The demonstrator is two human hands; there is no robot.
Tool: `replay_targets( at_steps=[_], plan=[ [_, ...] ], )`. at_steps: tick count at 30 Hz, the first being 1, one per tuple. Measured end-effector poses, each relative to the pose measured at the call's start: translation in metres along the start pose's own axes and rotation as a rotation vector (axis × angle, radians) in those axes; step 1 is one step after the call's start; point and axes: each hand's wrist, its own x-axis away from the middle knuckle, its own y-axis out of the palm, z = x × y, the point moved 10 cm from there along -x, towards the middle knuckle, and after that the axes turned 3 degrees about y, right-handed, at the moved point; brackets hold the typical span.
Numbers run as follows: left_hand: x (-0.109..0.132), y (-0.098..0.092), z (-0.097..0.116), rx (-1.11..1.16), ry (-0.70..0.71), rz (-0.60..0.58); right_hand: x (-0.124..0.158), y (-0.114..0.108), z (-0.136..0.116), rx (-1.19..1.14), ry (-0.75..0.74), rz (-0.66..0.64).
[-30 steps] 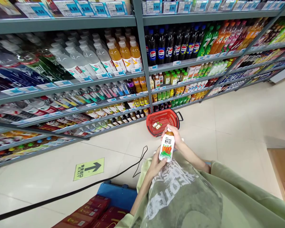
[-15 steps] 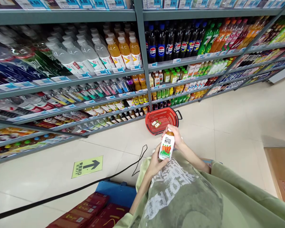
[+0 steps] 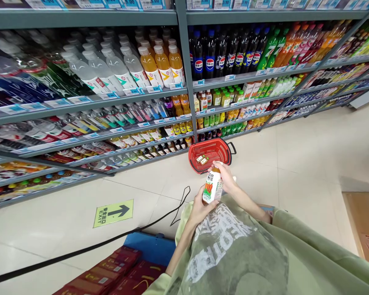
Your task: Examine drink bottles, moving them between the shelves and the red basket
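A juice bottle (image 3: pixel 213 186) with a white label showing carrots is held in front of my chest, tilted slightly. My left hand (image 3: pixel 199 207) is wrapped round its lower part, the thumb across the base. Around the neck and cap, my right hand (image 3: pixel 226 176) has its fingers closed, so the cap is mostly hidden. Just beyond my hands, a red shopping basket (image 3: pixel 223 150) stands on the floor against the shelf foot. Inside it lie small bottles (image 3: pixel 202 159) with pale labels.
Long shelves (image 3: pixel 184 61) packed with drink bottles run across the view. A black strap (image 3: pixel 89 248) stretches over the floor at left. Dark red boxes (image 3: pixel 110 272) sit on a blue pallet (image 3: pixel 153 248) beside me. A yellow-green exit sign (image 3: pixel 113 213) marks the floor.
The bottle has been turned in my hands, so its carrot picture has shifted left and small print shows on the right. Both hands still hold it; the basket has stayed put.
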Motion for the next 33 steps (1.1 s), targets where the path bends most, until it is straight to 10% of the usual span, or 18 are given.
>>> replay_targets(
  at_steps=[8,33],
  plan=[
    [0.008,0.022,0.005,0.240,-0.046,-0.195,-0.006,0.007,0.008,0.014,0.100,-0.153],
    [-0.001,0.022,0.010,0.587,-0.117,-0.224,-0.016,0.011,0.009,-0.009,0.118,-0.139]
  ],
)
